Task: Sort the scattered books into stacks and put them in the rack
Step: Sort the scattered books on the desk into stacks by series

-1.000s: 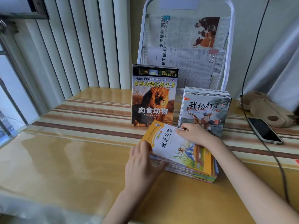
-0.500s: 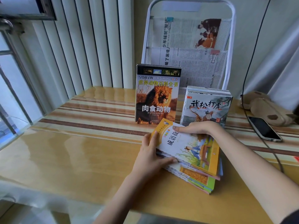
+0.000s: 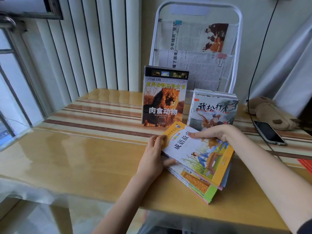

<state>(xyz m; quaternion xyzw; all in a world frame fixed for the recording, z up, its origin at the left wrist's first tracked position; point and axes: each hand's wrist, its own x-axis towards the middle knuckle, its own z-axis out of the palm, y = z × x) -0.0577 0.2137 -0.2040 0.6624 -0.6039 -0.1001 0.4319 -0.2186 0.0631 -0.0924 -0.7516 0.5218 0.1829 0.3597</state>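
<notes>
- The stack of thin paperbacks lies flat on the desk, near its front edge and right of centre, with its layers fanned so the lower covers jut out towards the person.
- The left hand grips the stack's left edge, fingers curled over the top cover and thumb tucked in between the layers.
- The right hand rests on the far edge of the top yellow-bordered storybook, fingers laid nearly straight along it and pressing rather than clutching.
- These look like slim, glossy children's books: each one probably light and bendy, the bundle moderately heavy, and the covers likely to slide over one another.
- The stack would best be squared first, then clamped from both short edges with thumbs on top and fingers beneath, so no inner book slips out.
- Lifting by one corner or by the top book alone would likely spill the rest.
- Behind the stack, the lion animal encyclopedia and the tiger-fighting picture books stand upright in front of the white mesh rack, which holds newspapers.
- The new stack would probably go in on its edge beside them, and would need support until it leans.
</notes>
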